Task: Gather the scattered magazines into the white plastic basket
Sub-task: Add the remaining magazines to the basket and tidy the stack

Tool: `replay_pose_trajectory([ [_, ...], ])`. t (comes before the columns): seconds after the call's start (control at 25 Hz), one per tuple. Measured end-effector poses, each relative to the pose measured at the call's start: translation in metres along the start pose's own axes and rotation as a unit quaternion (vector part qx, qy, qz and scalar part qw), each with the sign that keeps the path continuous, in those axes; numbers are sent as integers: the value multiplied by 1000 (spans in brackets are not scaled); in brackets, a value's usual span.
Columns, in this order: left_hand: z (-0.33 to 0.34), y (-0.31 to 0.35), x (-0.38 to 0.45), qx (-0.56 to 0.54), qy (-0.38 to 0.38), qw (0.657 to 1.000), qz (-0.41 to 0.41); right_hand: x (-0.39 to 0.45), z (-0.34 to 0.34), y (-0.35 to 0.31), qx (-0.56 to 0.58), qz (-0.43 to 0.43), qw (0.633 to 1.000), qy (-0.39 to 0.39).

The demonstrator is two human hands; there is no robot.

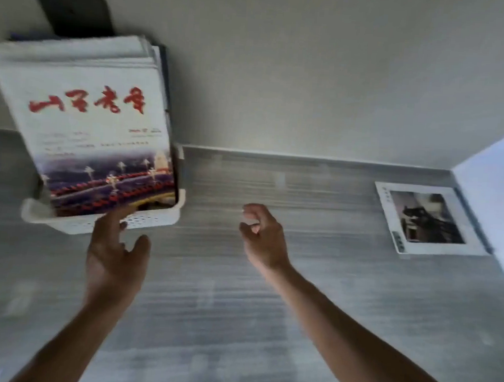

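Observation:
The white plastic basket [153, 218] stands at the left of the grey table, against the wall. Several magazines stand upright in it; the front magazine [90, 137] is white with red characters and a night scene below. My left hand [115, 253] is just in front of the basket, fingers straight, fingertips touching the lower edge of that front magazine. My right hand [264, 236] hovers over the table's middle, fingers loosely curled and holding nothing. Another magazine [427, 222], white-bordered with a dark photo, lies flat at the far right.
A dark flat panel [75, 11] leans on the wall behind the basket. A pale blue-white surface [501, 184] rises at the right edge beside the flat magazine. The wall [312, 75] bounds the table's far side.

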State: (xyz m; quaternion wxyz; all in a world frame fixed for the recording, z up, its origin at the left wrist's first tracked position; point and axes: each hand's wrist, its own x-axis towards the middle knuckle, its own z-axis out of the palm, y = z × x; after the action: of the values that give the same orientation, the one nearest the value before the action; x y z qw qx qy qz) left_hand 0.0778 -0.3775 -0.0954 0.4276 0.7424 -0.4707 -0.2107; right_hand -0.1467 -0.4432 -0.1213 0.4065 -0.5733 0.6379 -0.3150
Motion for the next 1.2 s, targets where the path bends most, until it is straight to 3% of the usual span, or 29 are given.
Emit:
replay_pose_trajectory([
  [0.08, 61, 25, -45, -8, -148, 989, 16, -16, -59, 58, -104, 62, 992, 26],
  [0.2, 148, 78, -84, 0, -288, 953, 88, -15, -150, 118, -185, 113, 968, 123],
  [0.28, 198, 100, -98, 64, -373, 919, 107, -6, -202, 146, -238, 125, 944, 193],
  [0.44, 255, 104, -110, 299, -440, 834, 146, 13, -288, 193, -383, 174, 891, 174],
  [0.52, 261, 103, -111, 323, -460, 814, 144, 17, -313, 209, -436, 162, 874, 140],
  [0.68, 254, 100, -104, 338, -489, 791, 140, 21, -304, 212, -578, 49, 812, 69],
  [0.76, 256, 101, -103, 332, -488, 795, 138, 24, -312, 205, -577, 62, 813, 54],
  [0.84, 255, 100, -101, 313, -486, 805, 135, 19, -321, 200, -526, 66, 844, 75],
  [0.92, 253, 98, -96, 262, -458, 841, 120, 1, -310, 184, -470, 8, 881, 51],
  [1.04, 244, 89, -86, 62, -387, 920, -17, -49, -265, 138, -346, -128, 929, -28],
  [1.12, 217, 74, -70, -89, -303, 938, -144, -78, -247, 102, -267, -185, 944, -56],
  [1.2, 175, 51, -62, -130, -261, 944, -153, -97, -243, 67, -166, -212, 960, -74],
])
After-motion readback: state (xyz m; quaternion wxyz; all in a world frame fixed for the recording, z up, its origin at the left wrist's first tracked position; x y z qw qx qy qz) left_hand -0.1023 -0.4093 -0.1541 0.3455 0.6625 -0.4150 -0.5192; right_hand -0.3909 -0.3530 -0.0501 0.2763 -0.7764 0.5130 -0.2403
